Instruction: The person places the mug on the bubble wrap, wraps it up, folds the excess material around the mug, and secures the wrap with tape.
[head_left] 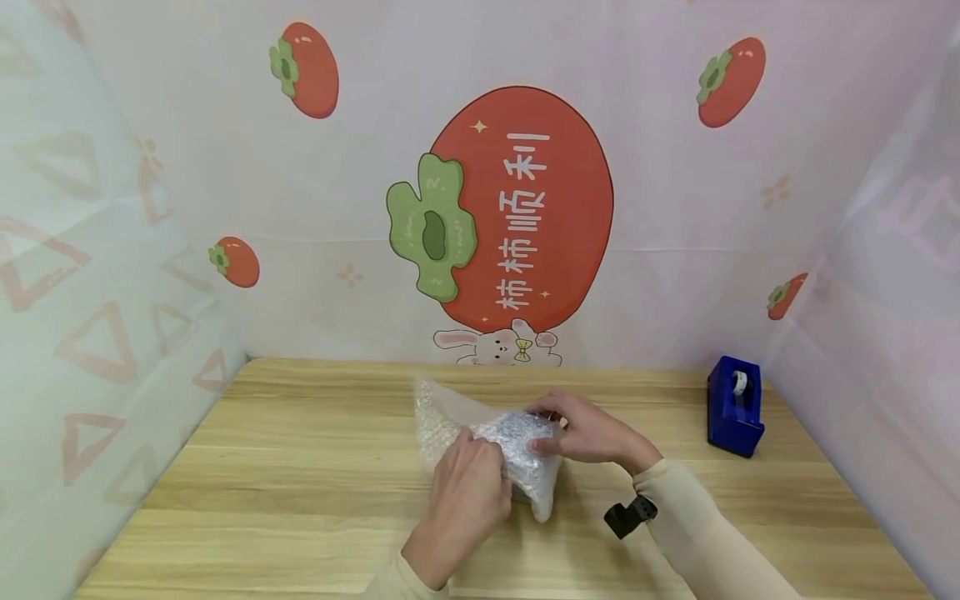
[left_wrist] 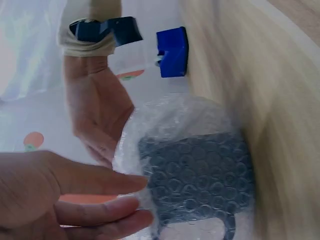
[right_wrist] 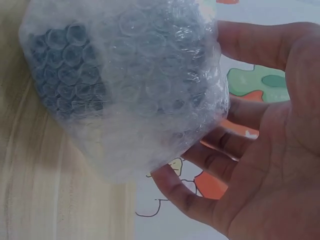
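Two hands: both of mine are on one bubble-wrapped bundle (head_left: 525, 454), which sits between them on the wooden surface (head_left: 300, 508).
Left hand (head_left: 468, 479): fingers curled at the bundle's left side, pinching the wrap; the exact fold under my fingertips is hidden.
Right hand (head_left: 592, 429): thumb and fingers curve round the bundle's right end, thumb on the near side, fingers on the far side, palm standing off from the wrap.
Dark content (left_wrist: 200, 172): shows through the bubbles between my hands, with a curved loop along one edge; what it is I cannot tell.
Loose flap (head_left: 438, 433): see-through wrap rising just beyond my left hand and spreading to its left.
Wrap corner (head_left: 543, 504): a pale tip pointing toward me, between my hands.
Black device (head_left: 630, 517): strapped at my right wrist, over the cuff.
Tape dispenser (head_left: 735, 417): blue, well to the right of my right hand, near the surface's right edge.
Far edge: beyond both hands, meeting a backdrop (head_left: 645, 317) printed with persimmons.
Elbow room: a broad stretch of wood left of my left hand, a narrower one between my right hand and the dispenser.
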